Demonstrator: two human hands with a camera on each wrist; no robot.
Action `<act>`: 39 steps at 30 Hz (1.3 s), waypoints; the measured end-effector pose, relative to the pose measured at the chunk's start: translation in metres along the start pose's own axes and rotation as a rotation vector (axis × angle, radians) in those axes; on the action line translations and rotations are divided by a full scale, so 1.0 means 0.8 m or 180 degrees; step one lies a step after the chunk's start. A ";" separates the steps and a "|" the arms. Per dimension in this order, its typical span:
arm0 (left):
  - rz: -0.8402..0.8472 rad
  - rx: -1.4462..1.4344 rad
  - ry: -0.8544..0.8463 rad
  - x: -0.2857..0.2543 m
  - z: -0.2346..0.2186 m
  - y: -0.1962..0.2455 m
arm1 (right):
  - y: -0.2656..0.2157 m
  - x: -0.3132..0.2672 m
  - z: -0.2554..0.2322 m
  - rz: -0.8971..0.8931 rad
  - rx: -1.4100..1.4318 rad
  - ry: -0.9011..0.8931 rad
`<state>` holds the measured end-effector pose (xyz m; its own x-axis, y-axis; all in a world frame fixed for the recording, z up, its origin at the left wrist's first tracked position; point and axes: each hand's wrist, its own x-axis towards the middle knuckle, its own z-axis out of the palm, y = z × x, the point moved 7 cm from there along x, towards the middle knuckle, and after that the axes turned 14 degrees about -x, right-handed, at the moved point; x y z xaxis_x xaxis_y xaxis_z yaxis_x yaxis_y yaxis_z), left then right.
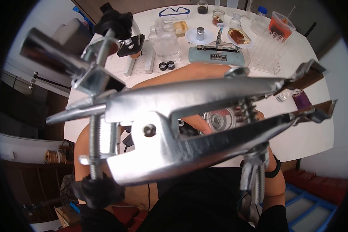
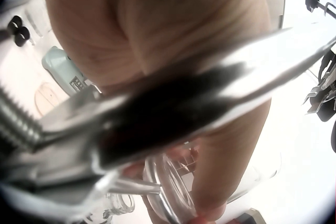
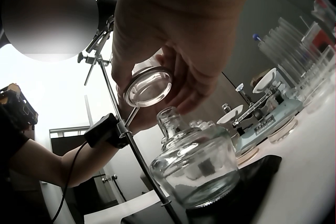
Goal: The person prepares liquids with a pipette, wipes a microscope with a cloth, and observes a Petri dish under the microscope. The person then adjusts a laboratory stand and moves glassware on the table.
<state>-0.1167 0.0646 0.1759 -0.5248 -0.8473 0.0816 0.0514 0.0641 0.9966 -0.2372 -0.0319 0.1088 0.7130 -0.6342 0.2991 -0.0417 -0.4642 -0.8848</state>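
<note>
In the right wrist view my right hand grips a clear glass piece with a wide round rim, rim tilted toward that camera. Below it, a squat glass bottle with a narrow neck stands upright on a black base. A finger of my left hand reaches down to the glass rim in the left wrist view; whether that hand pinches it I cannot tell. From the head, a large metal clamp covers most of both hands, with the round glass showing through its gap.
A stand rod rises close beside the bottle. At the table's back stand a microscope, a clear rectangular bottle, a balance and a rack of test tubes. A purple spool lies at the right.
</note>
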 end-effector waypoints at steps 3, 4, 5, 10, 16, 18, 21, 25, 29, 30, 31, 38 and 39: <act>0.0048 0.0073 -0.0009 0.043 -0.035 0.003 | 0.005 -0.003 -0.001 -0.0195 -0.0140 0.0027; 0.0063 0.0095 -0.0012 0.046 -0.050 0.006 | 0.004 -0.004 -0.002 -0.0320 -0.0316 0.0014; 0.0078 0.0116 -0.0015 0.041 -0.044 0.006 | 0.004 -0.003 -0.005 -0.0321 -0.0319 0.0009; 0.0142 0.0226 -0.0031 0.051 -0.062 0.013 | 0.023 -0.004 0.002 0.0268 0.0014 -0.0193; 0.0170 0.0063 -0.0438 0.068 -0.077 -0.017 | 0.040 -0.012 0.009 -0.0041 0.0079 -0.0221; -0.0077 0.0214 -0.0399 0.069 -0.082 -0.028 | 0.038 -0.010 0.009 -0.0211 0.0072 -0.0197; 0.0017 0.0242 -0.0401 0.068 -0.091 -0.038 | 0.029 -0.003 0.007 -0.0343 -0.0133 -0.0176; 0.0088 -0.0132 -0.0292 0.061 -0.102 -0.040 | 0.025 0.003 0.005 -0.0197 -0.0287 -0.0190; 0.0138 -0.0367 -0.0081 0.046 -0.110 -0.049 | 0.014 0.003 0.002 0.0117 -0.0384 -0.0314; 0.0114 -0.0389 -0.0029 0.043 -0.112 -0.052 | 0.011 0.004 0.003 0.0083 -0.0355 -0.0299; 0.0090 -0.0410 0.0024 0.040 -0.115 -0.057 | 0.012 0.003 0.004 0.0087 -0.0360 -0.0300; 0.0291 -0.1003 0.0428 0.012 -0.138 -0.106 | 0.024 -0.006 -0.006 -0.0197 -0.0325 -0.0505; 0.0287 -0.1104 0.0594 0.008 -0.141 -0.113 | 0.023 -0.008 -0.010 -0.0266 -0.0163 -0.0433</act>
<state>-0.0290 -0.0059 0.0849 -0.3434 -0.9296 0.1336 0.3907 -0.0120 0.9205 -0.2482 -0.0418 0.0934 0.8036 -0.5040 0.3168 -0.0113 -0.5450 -0.8384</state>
